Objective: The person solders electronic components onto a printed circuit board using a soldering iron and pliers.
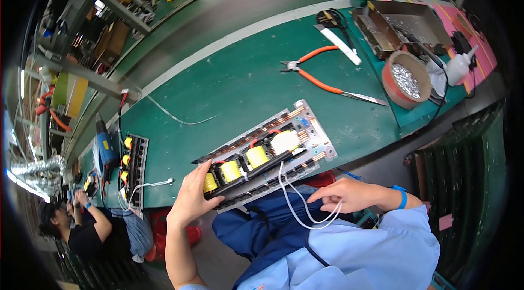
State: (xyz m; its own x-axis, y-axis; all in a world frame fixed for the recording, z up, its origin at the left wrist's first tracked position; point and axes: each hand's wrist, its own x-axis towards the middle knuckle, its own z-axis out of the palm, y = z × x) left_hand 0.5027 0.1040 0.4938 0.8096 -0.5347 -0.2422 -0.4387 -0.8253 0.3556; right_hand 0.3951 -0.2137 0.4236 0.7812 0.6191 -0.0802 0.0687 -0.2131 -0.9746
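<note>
A long circuit board (314, 136) lies aslant near the bench's front edge, its near side reaching that edge. Along it sit several yellow-wrapped coils (256, 157), black parts and copper-coloured strips. My left hand (192, 194) grips the board's left end, thumb on the near side and fingers on the far side. From the board's near side a thin white cable (297, 214) loops down over my lap and up to my right hand (349, 194). My right hand is closed on the cable, index finger pointing left; the cable's end is hidden in the fingers.
Orange-handled pliers (316, 76), tweezers (364, 98) and a white strip (338, 44) lie beyond the board. At right stand a tub of metal bits (404, 82), a metal tray (417, 25) and a white bottle (461, 66). Another board (136, 172) and a co-worker (87, 230) are at left.
</note>
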